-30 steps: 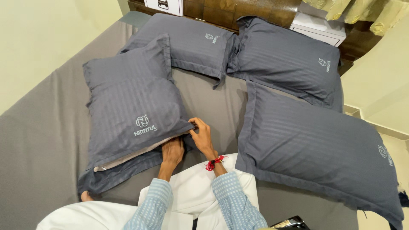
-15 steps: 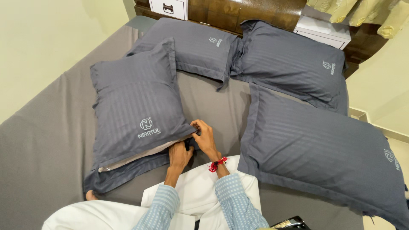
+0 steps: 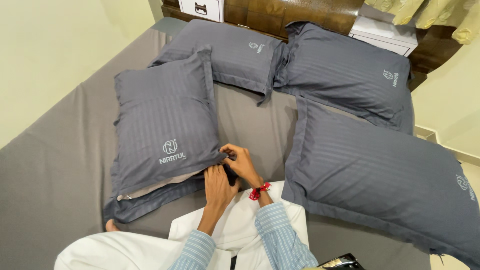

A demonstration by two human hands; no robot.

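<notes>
A grey striped pillow (image 3: 162, 125) lies on the grey bed sheet (image 3: 55, 165) in front of me, its near end open so a strip of pale inner pillow shows. My left hand (image 3: 218, 185) presses on the cover's near right corner. My right hand (image 3: 242, 162) pinches the same corner's edge; a red thread is tied around its wrist. Both hands meet at that corner, and the fingertips are partly hidden in the fabric.
Three more grey pillows lie around: one at the back middle (image 3: 227, 55), one at the back right (image 3: 350, 75), a large one at the right (image 3: 385, 170). A wooden headboard (image 3: 280, 15) and white drawers (image 3: 202, 7) stand behind. A black object (image 3: 340, 262) sits by my lap.
The view has shifted slightly, so the pillows sit a little lower and to the right. My hands stay at the same pillow corner, with the right fingers working its edge.
</notes>
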